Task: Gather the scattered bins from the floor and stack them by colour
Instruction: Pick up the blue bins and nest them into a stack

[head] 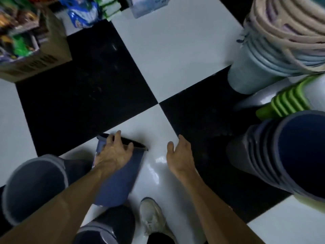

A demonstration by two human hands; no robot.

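One blue bin point(119, 175) lies under our left hand point(114, 154), fingers gripping its rim, mouth pointing away; right hand point(179, 155) spread, empty beside it.

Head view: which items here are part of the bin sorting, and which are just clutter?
Job:
- blue bin, gripped by left hand
- right hand, open
- blue stack
- green stack
- pale stack
- loose grey-blue bin

Clutter:
- cardboard box
- packets
- shoe
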